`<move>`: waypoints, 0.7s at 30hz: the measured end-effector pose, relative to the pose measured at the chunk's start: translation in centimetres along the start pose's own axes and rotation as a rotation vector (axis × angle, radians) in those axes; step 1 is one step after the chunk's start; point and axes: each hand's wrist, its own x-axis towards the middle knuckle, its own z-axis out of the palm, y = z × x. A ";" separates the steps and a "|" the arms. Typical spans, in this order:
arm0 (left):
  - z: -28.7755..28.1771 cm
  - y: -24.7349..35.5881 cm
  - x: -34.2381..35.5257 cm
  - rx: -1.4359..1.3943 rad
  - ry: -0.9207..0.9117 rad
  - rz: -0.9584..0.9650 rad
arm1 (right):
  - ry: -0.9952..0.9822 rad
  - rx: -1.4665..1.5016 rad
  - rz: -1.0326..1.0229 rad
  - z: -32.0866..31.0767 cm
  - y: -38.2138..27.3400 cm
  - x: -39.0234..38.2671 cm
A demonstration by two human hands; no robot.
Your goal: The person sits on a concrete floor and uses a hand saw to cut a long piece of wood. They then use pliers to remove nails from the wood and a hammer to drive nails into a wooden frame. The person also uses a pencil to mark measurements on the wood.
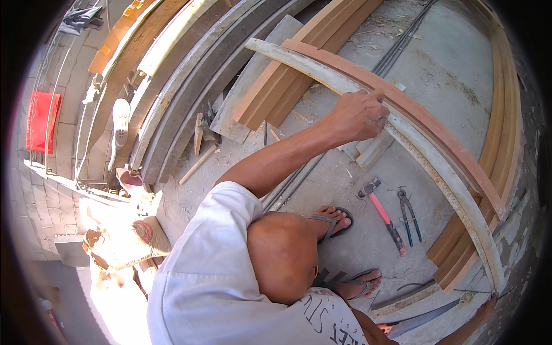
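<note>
A long, weathered whitish wooden plank [437,167] crosses in front of me, bowed by the lens, with a reddish-brown timber strip [443,129] lying along its far side. My left hand [361,117] is closed over the plank's upper half, its fingers curled at the edge next to the timber strip. My right hand [487,307] is at the plank's near end, at the lower right; only part of it shows, and its grip cannot be made out. On the floor below the plank lie a hammer [382,213] with a red and black handle and pincers [409,215] with dark handles.
A handsaw [425,317] lies beside my sandalled feet. Stacked brown timbers [299,72] lie ahead, and more timbers [500,115] along the right. Long grey beams [190,86] lean at the left, near a torn sack [135,241]. Thin dark rods [402,43] run across the concrete floor.
</note>
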 end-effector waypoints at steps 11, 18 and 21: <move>1.1 0.5 -12.4 -0.189 -0.185 -0.103 | 0.231 -0.135 -0.536 2.8 -8.9 -15.1; 8.9 0.7 -21.0 -0.716 -0.563 -0.306 | -0.700 0.224 0.011 15.1 -13.3 -42.4; 10.5 2.5 -20.7 -0.855 -0.582 -0.222 | -1.123 -0.041 0.096 22.4 -12.7 -50.4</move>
